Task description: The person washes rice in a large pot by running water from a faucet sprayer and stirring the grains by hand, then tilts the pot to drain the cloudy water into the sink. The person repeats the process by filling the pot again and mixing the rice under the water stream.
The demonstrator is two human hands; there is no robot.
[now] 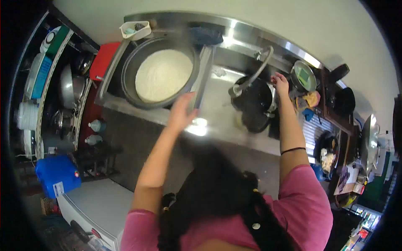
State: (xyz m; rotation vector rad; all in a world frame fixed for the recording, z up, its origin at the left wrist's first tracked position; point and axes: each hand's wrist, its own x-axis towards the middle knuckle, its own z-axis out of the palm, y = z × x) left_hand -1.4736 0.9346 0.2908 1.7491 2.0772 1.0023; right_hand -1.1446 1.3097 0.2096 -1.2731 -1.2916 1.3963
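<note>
My left hand (182,113) is at the right front rim of a big grey tub (126,85), fingers stretched out and apart. Contact with the rim is unclear. The tub stands in the left part of the metal sink (209,111) and holds a pale, cream-coloured mass (163,75); what it is cannot be told. My right hand (281,84) is over the right side of the sink, its fingers loosely bent and apart, with nothing visible in them. Left of it hangs a faucet with a flexible hose (264,65), above dark cookware (257,98) in the basin.
A white caddy (136,30) sits on the back left ledge. On the right are a bowl with a green item (304,76), a yellow sponge-like thing (308,100) and a dark pan (345,99). Shelves with pots (69,85) line the left, above a blue jug (57,175).
</note>
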